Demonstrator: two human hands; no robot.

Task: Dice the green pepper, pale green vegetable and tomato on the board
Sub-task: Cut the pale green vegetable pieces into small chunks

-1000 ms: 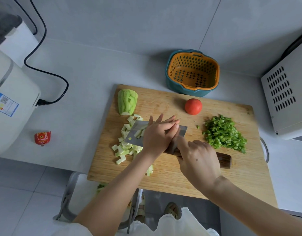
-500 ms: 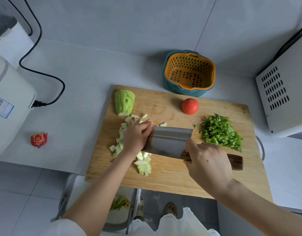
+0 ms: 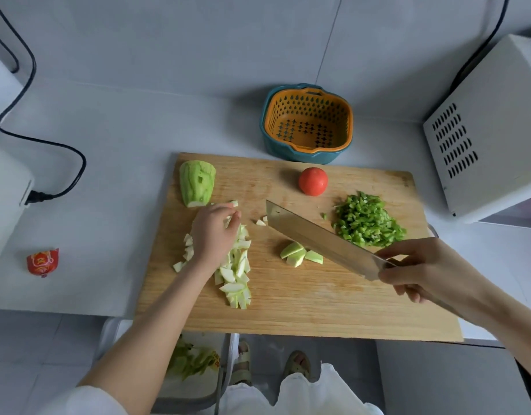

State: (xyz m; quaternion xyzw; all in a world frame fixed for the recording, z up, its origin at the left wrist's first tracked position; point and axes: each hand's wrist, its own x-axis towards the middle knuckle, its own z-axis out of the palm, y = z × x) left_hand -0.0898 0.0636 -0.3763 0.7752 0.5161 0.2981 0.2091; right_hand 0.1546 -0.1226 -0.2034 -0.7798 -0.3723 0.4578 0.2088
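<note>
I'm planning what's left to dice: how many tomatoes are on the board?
1. The tomato sits whole near the far edge of the cutting board, in front of the orange strainer basket, beyond the tip of the cleaver. None seems hidden.

On the wooden board [image 3: 318, 307], the left grip [image 3: 213, 232] rests with curved fingers on a heap of pale diced pieces [image 3: 235, 277]. The right grip [image 3: 422, 271] holds a cleaver [image 3: 318, 239] by its handle, the blade slanting between three pale green wedges [image 3: 300, 254] and the diced green pepper [image 3: 367, 220]. The tomato [image 3: 313, 181] is whole.
</note>
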